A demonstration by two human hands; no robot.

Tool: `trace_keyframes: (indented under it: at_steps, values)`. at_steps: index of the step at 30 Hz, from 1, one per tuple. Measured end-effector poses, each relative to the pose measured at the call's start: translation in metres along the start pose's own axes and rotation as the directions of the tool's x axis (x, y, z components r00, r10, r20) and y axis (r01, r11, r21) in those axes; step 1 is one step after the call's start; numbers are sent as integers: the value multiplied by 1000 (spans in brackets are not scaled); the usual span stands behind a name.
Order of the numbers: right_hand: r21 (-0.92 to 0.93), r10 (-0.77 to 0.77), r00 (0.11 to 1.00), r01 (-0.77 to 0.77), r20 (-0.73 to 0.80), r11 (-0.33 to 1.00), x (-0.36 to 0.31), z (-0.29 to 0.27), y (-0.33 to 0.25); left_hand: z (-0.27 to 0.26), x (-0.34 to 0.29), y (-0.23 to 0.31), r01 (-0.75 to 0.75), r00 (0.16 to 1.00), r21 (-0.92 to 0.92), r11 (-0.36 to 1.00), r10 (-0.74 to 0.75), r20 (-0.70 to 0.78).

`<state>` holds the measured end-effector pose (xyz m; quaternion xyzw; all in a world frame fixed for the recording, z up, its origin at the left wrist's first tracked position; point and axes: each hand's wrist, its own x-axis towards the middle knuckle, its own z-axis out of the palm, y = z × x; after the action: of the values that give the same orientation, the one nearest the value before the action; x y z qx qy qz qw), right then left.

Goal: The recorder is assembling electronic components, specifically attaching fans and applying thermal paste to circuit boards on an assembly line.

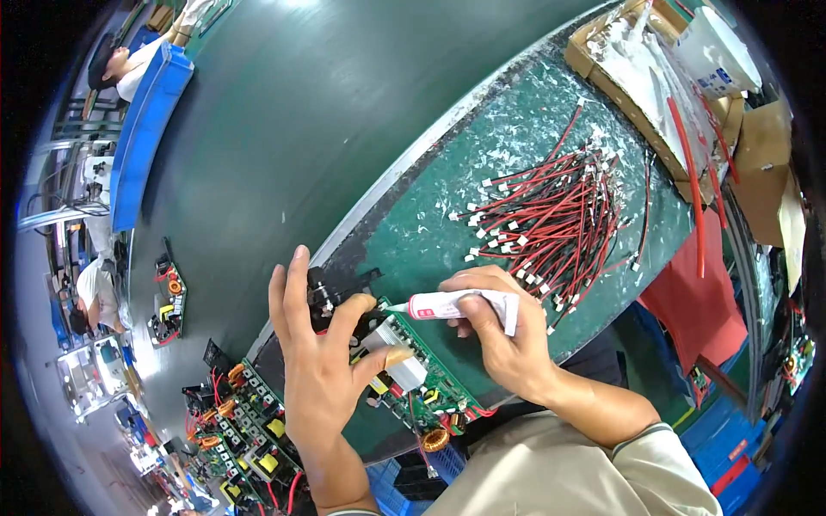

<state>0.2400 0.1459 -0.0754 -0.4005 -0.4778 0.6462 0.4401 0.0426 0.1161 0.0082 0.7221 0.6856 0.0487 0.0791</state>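
My right hand (508, 344) is closed round a white and red squeeze tube (439, 305). The tube's narrow nozzle points left, at the top corner of a green circuit board (439, 378). A silver heat sink (404, 365), yellow parts and a copper-wound coil (435, 440) stand on this board. My left hand (318, 370) grips the board's left side between thumb and forefinger; the thumb lies by the heat sink, and the other fingers stretch upward. Beside that hand sits a black part (320, 292). Whether any paste leaves the nozzle is too small to tell.
Red and black wire leads (559, 224) with white connectors lie heaped on the green table. Behind them stand a cardboard tray (619, 90) and a white bucket (718, 56). More circuit boards (258, 430) lie left. A person (129, 64) is beyond a blue bin (151, 138).
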Motion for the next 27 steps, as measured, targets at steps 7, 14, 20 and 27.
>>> trace_keyframes:
  at_steps: [7, 14, 20, 27]
  values:
    - [-22, -55, 998, 55, 4, 998, 2, 6, 4, 1, -3, -1, -15, 999, 3, 1000, 15, -33]
    - [-22, -65, 998, 65, 6, 998, 4, 7, 7, 3, -3, -2, -23, 999, -26, 999, 22, -48]
    - [-51, -94, 996, 93, -7, 994, 4, 7, 8, 2, -3, -3, -21, 999, -41, 999, 19, -40]
    - [-69, -88, 996, 87, -10, 994, 3, 7, 6, 2, -4, -3, -17, 999, -45, 999, 15, -40]
